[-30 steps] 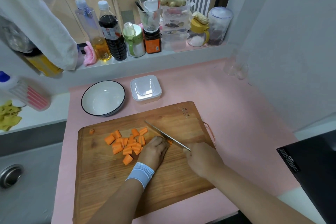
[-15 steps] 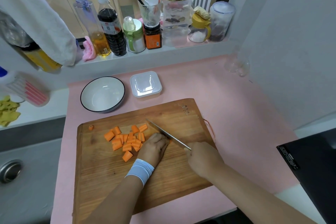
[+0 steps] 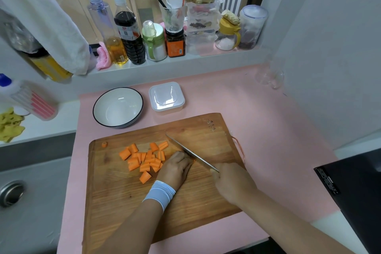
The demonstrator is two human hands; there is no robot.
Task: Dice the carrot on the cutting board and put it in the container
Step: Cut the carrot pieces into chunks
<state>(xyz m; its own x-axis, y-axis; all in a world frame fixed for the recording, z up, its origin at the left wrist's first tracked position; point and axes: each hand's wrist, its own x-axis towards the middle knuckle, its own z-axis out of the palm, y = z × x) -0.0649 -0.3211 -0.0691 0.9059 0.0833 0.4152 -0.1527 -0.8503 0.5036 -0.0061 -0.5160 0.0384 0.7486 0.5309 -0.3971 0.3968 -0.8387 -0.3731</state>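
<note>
We note a wooden cutting board on a pink mat below a bottle-lined window sill; the labels and the board's stamp are unreadable. Carrot pieces lie mid-board, with the lidded container behind the board. The left hand curls over the carrot beside the knife, which the right hand grips.

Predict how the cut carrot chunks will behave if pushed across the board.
The carrot chunks look stiff with flat cut faces, so they would probably slide as a heap. Curved outer sides suggest a few may roll. Small, they are likely light.
</note>
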